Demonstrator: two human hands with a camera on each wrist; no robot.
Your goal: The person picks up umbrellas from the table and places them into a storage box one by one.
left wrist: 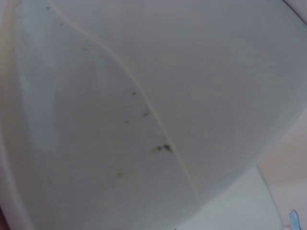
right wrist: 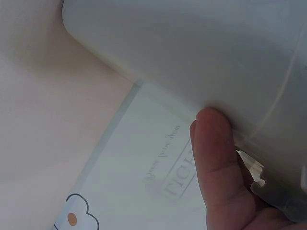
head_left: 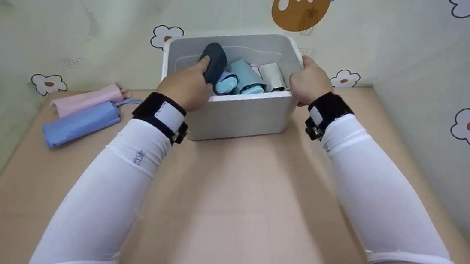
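A white plastic bin [head_left: 240, 117] stands at the table's far side, tilted slightly in the head view. My left hand [head_left: 187, 85] reaches over its front left rim and grips a dark folded umbrella [head_left: 215, 63], thumb on its near side. My right hand [head_left: 314, 82] holds the bin's right side at the rim. In the right wrist view its fingers [right wrist: 218, 158] lie against the outer wall. Inside the bin are a light blue folded umbrella [head_left: 245, 76], a cream one [head_left: 271, 76] and a periwinkle one [head_left: 225, 77]. The left wrist view is filled by the bin's wall [left wrist: 144, 96].
Left of the bin, a blue folded umbrella [head_left: 82, 125] with a strap lies beside a pink one [head_left: 89, 100] on the tan table [head_left: 226, 217]. A flower-printed wall covering [head_left: 419, 55] rises behind and on both sides.
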